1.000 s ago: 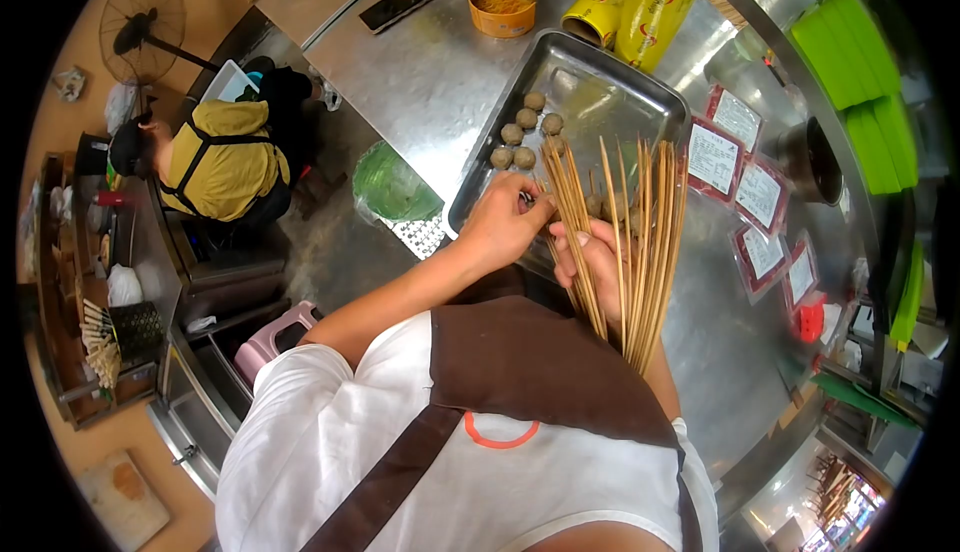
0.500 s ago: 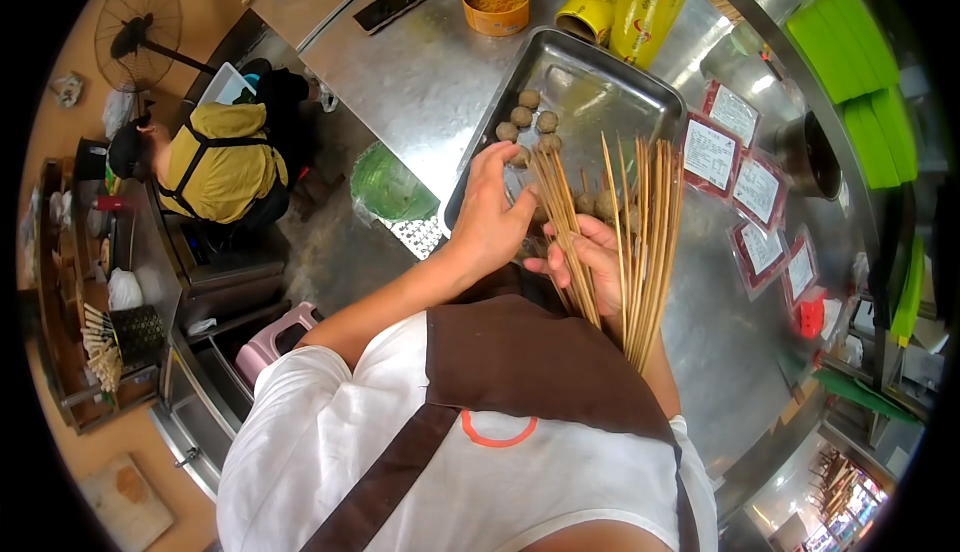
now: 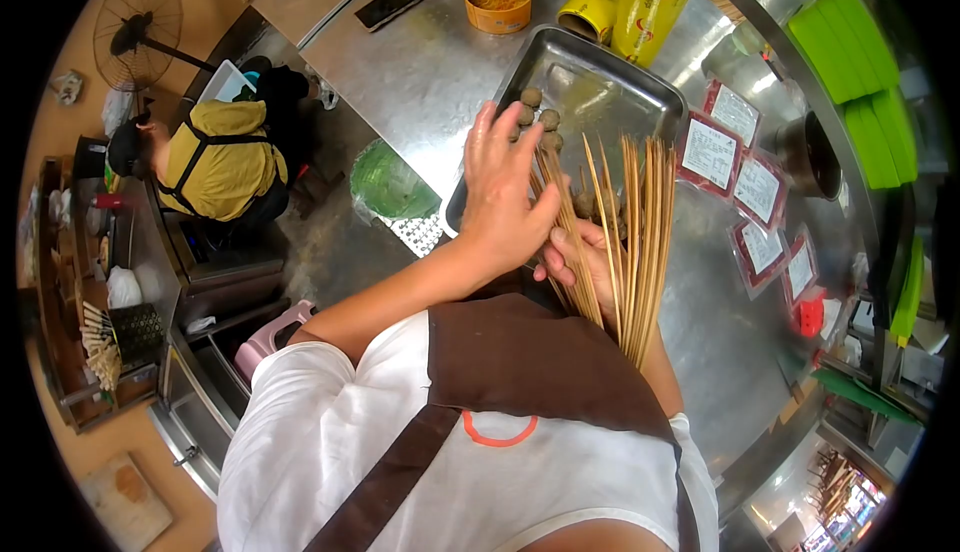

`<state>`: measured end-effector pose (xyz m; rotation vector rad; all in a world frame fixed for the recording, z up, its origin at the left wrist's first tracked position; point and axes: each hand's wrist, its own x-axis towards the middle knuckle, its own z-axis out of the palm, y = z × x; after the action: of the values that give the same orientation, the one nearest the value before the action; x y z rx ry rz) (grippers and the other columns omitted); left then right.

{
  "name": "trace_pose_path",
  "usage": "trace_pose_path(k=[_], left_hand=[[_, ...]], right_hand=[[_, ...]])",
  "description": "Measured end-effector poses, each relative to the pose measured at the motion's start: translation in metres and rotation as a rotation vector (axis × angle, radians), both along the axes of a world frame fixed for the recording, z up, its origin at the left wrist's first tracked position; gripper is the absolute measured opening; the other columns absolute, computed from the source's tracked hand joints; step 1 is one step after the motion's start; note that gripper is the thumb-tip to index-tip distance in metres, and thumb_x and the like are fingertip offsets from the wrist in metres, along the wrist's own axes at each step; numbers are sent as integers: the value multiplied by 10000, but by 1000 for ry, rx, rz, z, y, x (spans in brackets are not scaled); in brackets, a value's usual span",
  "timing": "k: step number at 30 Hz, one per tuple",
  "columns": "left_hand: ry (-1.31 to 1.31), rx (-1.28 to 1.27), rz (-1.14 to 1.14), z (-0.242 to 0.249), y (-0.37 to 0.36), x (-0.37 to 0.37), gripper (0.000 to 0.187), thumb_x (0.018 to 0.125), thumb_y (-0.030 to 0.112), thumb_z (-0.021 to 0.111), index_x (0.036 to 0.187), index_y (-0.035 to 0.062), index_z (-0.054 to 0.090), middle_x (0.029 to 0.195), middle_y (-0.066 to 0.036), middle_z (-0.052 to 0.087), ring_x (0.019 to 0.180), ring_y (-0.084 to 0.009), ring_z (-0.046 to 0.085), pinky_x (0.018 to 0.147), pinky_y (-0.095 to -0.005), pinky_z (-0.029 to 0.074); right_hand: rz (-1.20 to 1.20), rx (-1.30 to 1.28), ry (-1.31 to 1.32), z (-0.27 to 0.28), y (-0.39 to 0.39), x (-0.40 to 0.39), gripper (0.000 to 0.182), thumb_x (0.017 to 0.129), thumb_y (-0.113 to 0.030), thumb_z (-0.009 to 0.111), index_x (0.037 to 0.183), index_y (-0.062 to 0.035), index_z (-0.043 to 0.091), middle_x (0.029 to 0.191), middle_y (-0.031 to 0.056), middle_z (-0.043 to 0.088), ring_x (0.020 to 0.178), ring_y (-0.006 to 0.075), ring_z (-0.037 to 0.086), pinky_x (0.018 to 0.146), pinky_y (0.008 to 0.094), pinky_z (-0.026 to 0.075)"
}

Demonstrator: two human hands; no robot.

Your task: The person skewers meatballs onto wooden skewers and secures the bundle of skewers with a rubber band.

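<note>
My right hand (image 3: 592, 267) is wrapped round a thick bundle of bamboo skewers (image 3: 648, 242). The sticks fan upward over the lower part of a metal tray (image 3: 640, 87). My left hand (image 3: 500, 187) is held above the tray's near left side, its fingers stretched out and apart, with the thumb close to the skewers. Several grey-brown meatballs (image 3: 549, 120) lie in the tray just beyond my left fingertips. More of them are partly hidden behind the skewers and my hands.
Sealed red packets (image 3: 710, 154) with white labels lie right of the tray. Behind it are yellow wrap rolls (image 3: 650, 7), a round orange tub (image 3: 498, 2) and a phone (image 3: 394, 4). A person in a yellow top (image 3: 230, 162) is at the left, near a green basket (image 3: 390, 182).
My left hand has moved up over the meatballs and its fingers have spread and straightened. My right hand still holds the skewers, hardly moved.
</note>
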<state>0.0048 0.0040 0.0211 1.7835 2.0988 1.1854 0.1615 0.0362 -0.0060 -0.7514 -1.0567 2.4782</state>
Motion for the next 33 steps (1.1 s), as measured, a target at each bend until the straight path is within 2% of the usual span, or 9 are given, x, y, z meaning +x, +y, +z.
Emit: trace_pose_path(k=[7, 8, 11, 12, 13, 16, 19, 25, 33], left_hand=[[-13, -7, -158, 16, 21, 10, 412, 746, 75, 492, 1123, -89, 514, 1299, -235, 392, 1324, -398, 230, 1082, -578, 117], [-12, -10, -120, 14, 20, 7, 429, 730, 52, 488, 1131, -101, 511, 1275, -239, 429, 1303, -390, 281, 1085, -547, 157], [-118, 7, -52, -4, 11, -3, 455, 724, 41, 496, 1154, -105, 500, 1288, -235, 434, 1288, -393, 310, 1083, -495, 208], [-86, -9, -17, -6, 6, -5, 467, 741, 43, 513, 1184, -101, 482, 1306, -228, 431, 1274, -387, 337, 1072, -444, 253], [-85, -14, -18, -7, 4, -8, 467, 741, 43, 513, 1184, -101, 482, 1306, -228, 431, 1274, -387, 337, 1072, -444, 253], [-204, 49, -5, -10, -1, -14, 443, 778, 50, 544, 1201, -60, 474, 1304, -212, 439, 1259, -364, 365, 1051, -410, 298], [-317, 33, 2, -9, -3, -22, 412, 783, 44, 542, 1187, -21, 492, 1295, -190, 454, 1238, -340, 398, 1039, -393, 317], [-396, -35, 34, -10, -8, -22, 343, 799, -16, 544, 1140, 14, 554, 1281, -131, 498, 1233, -249, 437, 1045, -346, 309], [-473, -24, -1, -15, -9, -21, 306, 811, -24, 538, 1112, 23, 572, 1268, -121, 511, 1215, -230, 453, 1034, -334, 320]], right_hand=[[-99, -53, 21, 18, -2, -4, 362, 977, -314, 429, 1039, 30, 525, 672, 35, 494, 527, 94, 459, 700, 321, 526], [-13, -39, 160, 10, 4, -3, 450, 993, -367, 344, 1134, 36, 486, 689, 40, 500, 531, 96, 453, 717, 334, 532], [-126, -176, 183, 15, -1, -1, 497, 998, -381, 301, 1202, 47, 449, 690, 38, 491, 521, 94, 430, 716, 336, 532], [-145, -160, 159, 18, -2, -2, 456, 989, -335, 351, 1247, 33, 427, 669, 32, 491, 502, 80, 427, 615, 315, 505], [-146, -164, 160, 19, -1, 0, 456, 989, -335, 351, 1247, 33, 427, 669, 32, 491, 502, 80, 427, 615, 315, 505], [-37, -131, 53, 20, 2, 6, 302, 965, -171, 429, 1203, 14, 448, 667, 26, 447, 501, 69, 370, 501, 246, 405], [-92, -80, -40, 30, 2, 4, 269, 957, -158, 429, 1166, 11, 450, 654, 30, 445, 497, 72, 363, 501, 244, 403], [-161, 133, -73, 16, 1, -2, 134, 919, -124, 490, 971, -1, 473, 656, 35, 457, 555, 103, 429, 633, 292, 488], [-185, -89, 61, 11, 7, 1, 127, 912, -147, 523, 847, -39, 504, 673, 24, 478, 592, 104, 449, 679, 305, 483]])
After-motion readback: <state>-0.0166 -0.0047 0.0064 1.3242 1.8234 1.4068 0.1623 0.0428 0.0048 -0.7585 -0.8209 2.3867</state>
